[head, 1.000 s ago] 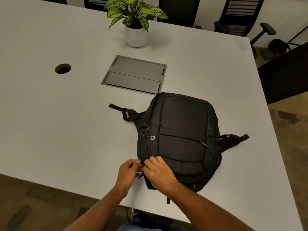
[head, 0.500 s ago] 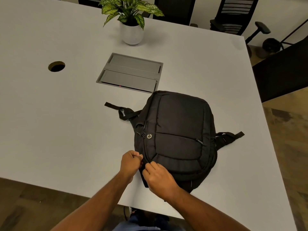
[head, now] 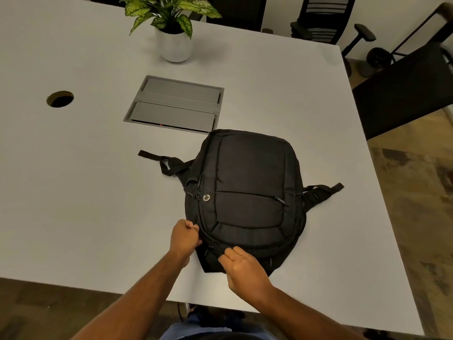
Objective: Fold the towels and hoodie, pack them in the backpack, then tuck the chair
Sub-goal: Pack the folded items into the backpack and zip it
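Observation:
A black backpack (head: 247,192) lies flat on the white table (head: 85,192), its top end toward me and its straps spread to both sides. My left hand (head: 185,238) pinches the bag's edge at its near left side, fingers curled. My right hand (head: 241,267) grips something small at the zipper line on the bag's near end; the pull itself is hidden by my fingers. No towels or hoodie are visible outside the bag.
A potted plant (head: 174,33) stands at the far side. A grey cable hatch (head: 174,104) is set in the table behind the bag, and a round cable hole (head: 60,98) lies at left. Black chairs (head: 323,18) stand beyond the far edge.
My hands have drawn apart: the left stayed on the bag's left edge, and the right moved rightward along the near zipper line. The view shifted slightly.

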Demonstrator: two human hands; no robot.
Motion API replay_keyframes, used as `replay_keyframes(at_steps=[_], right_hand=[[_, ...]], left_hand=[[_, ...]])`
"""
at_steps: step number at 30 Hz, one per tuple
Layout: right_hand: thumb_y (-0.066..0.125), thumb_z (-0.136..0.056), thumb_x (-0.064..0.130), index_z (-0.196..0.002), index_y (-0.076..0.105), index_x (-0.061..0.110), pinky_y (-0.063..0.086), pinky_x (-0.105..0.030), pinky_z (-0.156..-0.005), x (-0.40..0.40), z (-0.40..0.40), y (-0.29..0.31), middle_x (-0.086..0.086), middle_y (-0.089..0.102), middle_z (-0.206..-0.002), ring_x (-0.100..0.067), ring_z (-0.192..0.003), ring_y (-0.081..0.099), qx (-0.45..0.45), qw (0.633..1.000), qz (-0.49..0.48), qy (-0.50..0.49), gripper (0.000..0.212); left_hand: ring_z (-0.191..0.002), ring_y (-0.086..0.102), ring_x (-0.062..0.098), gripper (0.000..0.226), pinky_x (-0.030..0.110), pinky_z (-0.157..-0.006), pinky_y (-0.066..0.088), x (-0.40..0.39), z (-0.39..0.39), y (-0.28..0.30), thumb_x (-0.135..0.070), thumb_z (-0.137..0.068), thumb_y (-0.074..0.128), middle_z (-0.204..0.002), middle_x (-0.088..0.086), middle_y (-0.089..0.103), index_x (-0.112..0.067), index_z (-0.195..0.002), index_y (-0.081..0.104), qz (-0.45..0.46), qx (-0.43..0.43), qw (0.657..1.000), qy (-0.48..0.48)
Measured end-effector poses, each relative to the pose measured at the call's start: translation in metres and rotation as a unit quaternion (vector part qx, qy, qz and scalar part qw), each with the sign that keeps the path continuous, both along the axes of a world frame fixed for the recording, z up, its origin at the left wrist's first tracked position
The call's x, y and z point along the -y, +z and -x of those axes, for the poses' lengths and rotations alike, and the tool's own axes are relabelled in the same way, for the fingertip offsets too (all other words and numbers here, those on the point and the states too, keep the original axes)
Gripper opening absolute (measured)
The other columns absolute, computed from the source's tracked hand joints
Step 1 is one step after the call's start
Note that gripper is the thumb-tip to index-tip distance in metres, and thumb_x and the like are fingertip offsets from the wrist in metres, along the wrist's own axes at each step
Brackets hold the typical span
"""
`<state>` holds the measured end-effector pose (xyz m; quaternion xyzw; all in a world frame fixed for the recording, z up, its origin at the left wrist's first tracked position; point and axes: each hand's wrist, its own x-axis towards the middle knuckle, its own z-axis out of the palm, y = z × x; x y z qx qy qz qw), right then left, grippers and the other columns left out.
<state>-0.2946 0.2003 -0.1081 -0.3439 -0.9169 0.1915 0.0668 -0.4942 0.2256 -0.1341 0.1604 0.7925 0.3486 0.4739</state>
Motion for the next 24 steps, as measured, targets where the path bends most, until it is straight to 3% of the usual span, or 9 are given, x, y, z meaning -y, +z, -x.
replay_keyframes(at_steps=[8,12,14,16,18,19,20,22,24], right_hand=[[0.078,-0.070,0.008,-0.110,0.065,0.028,0.045,-0.010,-0.076,0.027,-0.030,0.001,0.014,0.062,-0.093,-0.004,-0.084,0.055,-0.007,0.997,0.056,-0.043,0.046],[0.095,-0.058,0.011,-0.112,0.055,0.032,0.049,-0.008,-0.067,0.031,-0.073,-0.004,0.014,0.067,-0.087,-0.003,-0.071,0.063,0.021,0.986,0.078,-0.143,0.070],[0.092,-0.067,0.013,-0.113,0.051,0.032,0.049,-0.011,-0.065,0.024,-0.093,-0.005,0.009,0.069,-0.085,-0.008,-0.068,0.067,0.015,0.976,0.080,-0.203,0.065],[0.065,-0.097,0.035,-0.116,0.058,0.028,0.053,-0.018,-0.069,0.020,-0.107,0.009,0.002,0.072,-0.089,-0.019,-0.072,0.072,0.043,0.964,0.058,-0.255,0.021],[0.011,-0.099,0.062,-0.133,0.060,0.010,0.053,-0.030,-0.094,0.010,-0.112,0.026,-0.012,0.068,-0.122,-0.029,-0.106,0.070,0.077,0.951,0.119,-0.274,0.079],[0.009,-0.097,0.062,-0.147,0.046,0.007,0.043,-0.032,-0.109,0.011,-0.115,0.026,-0.015,0.056,-0.143,-0.029,-0.127,0.059,0.090,0.942,0.142,-0.290,0.083],[0.018,-0.102,0.055,-0.155,0.031,0.008,0.032,-0.028,-0.116,0.013,-0.117,0.023,-0.009,0.044,-0.154,-0.025,-0.138,0.049,0.120,0.952,0.101,-0.263,0.071],[0.019,-0.104,0.061,-0.153,0.036,0.007,0.035,-0.026,-0.114,0.008,-0.121,0.006,-0.006,0.050,-0.149,-0.024,-0.133,0.055,0.099,0.954,0.081,-0.271,0.074],[-0.010,-0.079,0.088,-0.143,0.053,0.009,0.043,-0.028,-0.107,0.007,-0.121,-0.001,-0.001,0.060,-0.136,-0.026,-0.121,0.064,0.123,0.938,0.120,-0.302,0.120]], left_hand=[[-0.078,0.059,0.027,0.008,0.030,-0.065,0.057,-0.004,0.003,0.001,-0.009,-0.102,0.054,-0.092,0.018,0.060,-0.002,-0.099,0.054,0.002,0.006,1.000,0.031],[-0.077,0.058,0.026,0.010,0.031,-0.066,0.058,-0.006,0.009,0.001,-0.009,-0.103,0.052,-0.092,0.016,0.059,-0.005,-0.094,0.053,0.001,-0.002,0.999,0.039],[-0.078,0.058,0.026,0.009,0.030,-0.065,0.056,-0.008,0.011,0.001,-0.009,-0.103,0.052,-0.093,0.016,0.058,-0.005,-0.095,0.053,0.001,-0.010,0.999,0.040],[-0.080,0.058,0.027,0.008,0.030,-0.065,0.056,-0.009,0.012,0.002,-0.009,-0.103,0.051,-0.095,0.017,0.058,-0.004,-0.097,0.053,0.001,-0.014,0.999,0.039],[-0.079,0.058,0.027,0.007,0.035,-0.070,0.058,-0.010,0.011,0.002,-0.008,-0.103,0.051,-0.099,0.021,0.060,-0.002,-0.099,0.053,0.007,-0.020,0.999,0.034],[-0.079,0.057,0.026,0.006,0.038,-0.072,0.057,-0.010,0.010,0.002,-0.008,-0.102,0.051,-0.101,0.022,0.061,-0.002,-0.102,0.053,0.011,-0.032,0.999,0.027],[-0.080,0.058,0.026,0.005,0.040,-0.074,0.056,-0.009,0.008,0.005,-0.007,-0.101,0.051,-0.101,0.021,0.061,-0.004,-0.104,0.052,0.010,-0.055,0.998,0.020],[-0.088,0.060,0.027,0.011,0.040,-0.079,0.054,-0.006,0.001,0.012,-0.005,-0.098,0.052,-0.101,0.013,0.058,-0.012,-0.106,0.050,-0.024,-0.136,0.990,0.012],[-0.095,0.058,0.021,0.019,0.036,-0.085,0.051,0.000,-0.012,0.023,-0.006,-0.094,0.057,-0.105,0.003,0.055,-0.019,-0.106,0.051,-0.107,-0.247,0.963,-0.029]])
